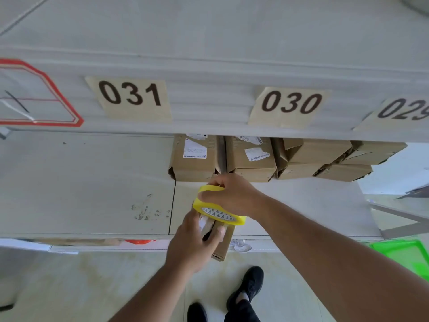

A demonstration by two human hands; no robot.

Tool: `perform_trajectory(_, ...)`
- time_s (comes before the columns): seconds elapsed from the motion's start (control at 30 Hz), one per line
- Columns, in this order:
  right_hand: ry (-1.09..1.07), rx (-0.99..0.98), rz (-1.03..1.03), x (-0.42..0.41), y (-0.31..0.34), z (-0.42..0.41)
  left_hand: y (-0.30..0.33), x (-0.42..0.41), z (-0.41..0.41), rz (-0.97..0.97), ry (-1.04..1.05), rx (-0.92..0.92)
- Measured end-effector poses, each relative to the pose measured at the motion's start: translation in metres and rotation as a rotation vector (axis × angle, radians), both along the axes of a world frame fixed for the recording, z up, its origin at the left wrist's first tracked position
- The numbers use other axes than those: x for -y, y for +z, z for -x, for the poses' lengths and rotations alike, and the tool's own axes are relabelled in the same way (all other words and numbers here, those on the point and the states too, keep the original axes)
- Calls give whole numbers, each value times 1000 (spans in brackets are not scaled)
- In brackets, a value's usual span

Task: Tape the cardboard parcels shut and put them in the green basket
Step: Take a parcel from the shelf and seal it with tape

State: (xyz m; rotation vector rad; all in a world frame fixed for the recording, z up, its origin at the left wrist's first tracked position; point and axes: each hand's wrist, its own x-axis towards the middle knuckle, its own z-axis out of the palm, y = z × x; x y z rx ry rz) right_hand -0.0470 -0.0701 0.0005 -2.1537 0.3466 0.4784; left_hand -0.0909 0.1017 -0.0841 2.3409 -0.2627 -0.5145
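Upper left of the frame: a red-outlined marking (39,94) is showing on the pale shelf front, then beige paper labels reading 031 (130,98), 030 (290,105) and a cut-off 029 (404,110) running rightward.

Centre left: the grey scuffed worktop (92,182) is lying under the shelf lip.

Centre: the left hand (195,242) is wrapping its fingers around a small brown cardboard parcel (224,240), holding it just past the worktop's near edge. The flaps' seam is showing as a dark slit between the fingers. The parcel's long axis is running roughly from the viewer toward the shelf, tipped slightly right.

Directly above it, touching the parcel's far end: the right hand (229,196) is gripping a yellow roll of packing tape (218,212), fingers curled over the rim. Whether a strip is already stuck down, cannot tell.

Judgement: the tape is sitting at the far end of the seam, so the next pull likely needs to travel along the long axis toward the viewer, with the left hand bracing.

Centre right, back of the worktop: a row of stacked brown cardboard boxes (250,159), some carrying white labels.

Lower right edge: the bright green plastic basket (408,254), well apart from the parcel, on the right-hand side.

Bottom centre: black shoes (248,287) on pale floor.
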Motion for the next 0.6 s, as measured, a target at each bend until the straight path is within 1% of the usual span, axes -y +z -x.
perform_trajectory(0.1,-15,-5,9,-2,1,0,2,1,-5,-251,-117,6)
perform_trajectory(0.13,-12,-7,21,-2,1,-1,3,3,-7,-293,-125,-5)
perform_trajectory(0.23,37,-22,64,-2,7,-4,4,4,-11,-342,-126,-29)
perform_trajectory(0.3,114,-53,119,4,16,-5,3,4,-12,-374,-124,-39)
perform_trajectory(0.37,188,-79,264,14,30,0,4,5,-12,-414,-135,-38)
perform_trajectory(0.5,243,-126,647,42,40,26,6,5,-11,-434,-142,-25)
perform_trajectory(0.53,251,-156,705,46,36,32,6,4,-11,-438,-144,-23)
perform_trajectory(0.6,230,-188,727,52,24,44,4,4,-11,-449,-152,-14)
